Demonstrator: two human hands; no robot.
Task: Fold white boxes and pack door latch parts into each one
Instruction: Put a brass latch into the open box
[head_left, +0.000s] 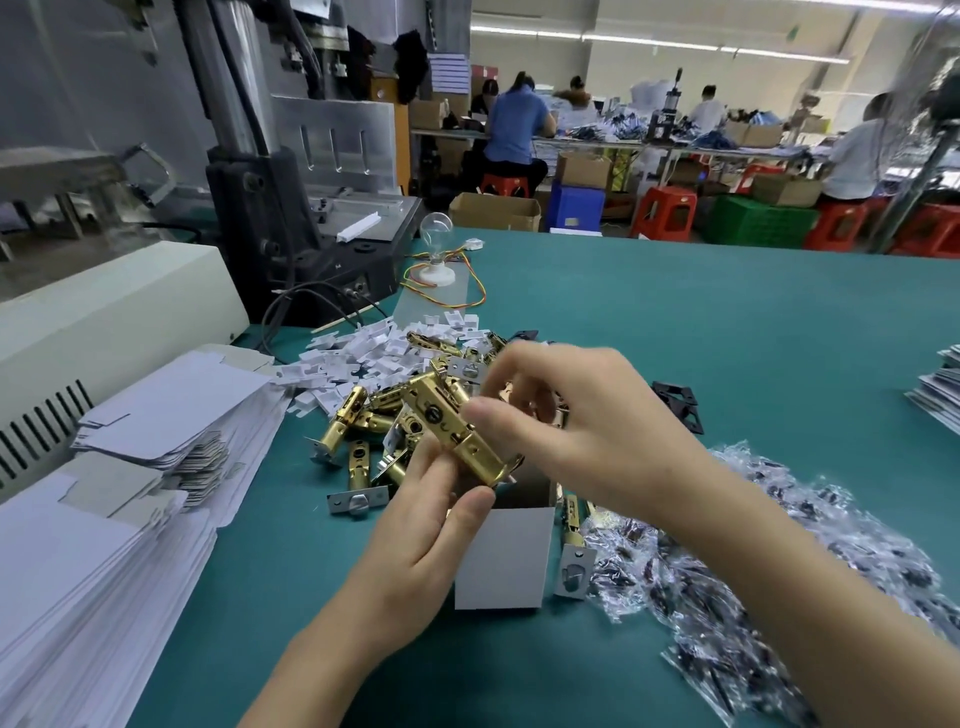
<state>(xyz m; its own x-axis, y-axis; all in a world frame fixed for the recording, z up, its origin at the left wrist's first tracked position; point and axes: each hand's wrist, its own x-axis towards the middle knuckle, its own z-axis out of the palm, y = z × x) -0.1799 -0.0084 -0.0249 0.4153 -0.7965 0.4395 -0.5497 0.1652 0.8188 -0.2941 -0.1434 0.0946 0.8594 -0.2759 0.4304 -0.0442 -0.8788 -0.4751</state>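
A latch (447, 421) tilts just above the open box (504, 556), near the table's (675, 322) centre. The left hand (421, 525) grips its near end and the right hand (587, 431) pinches its far part. Loose latches (363, 415) lie behind, flat boxes (156, 415) left, bags (727, 597) right.

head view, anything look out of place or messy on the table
One oddity: a clear glass bulb on a white base with loose coloured wires stands at the far edge, seemingly unrelated to the packing. The brass latches lie in a heap, and the flat white box blanks on the left slump sideways.
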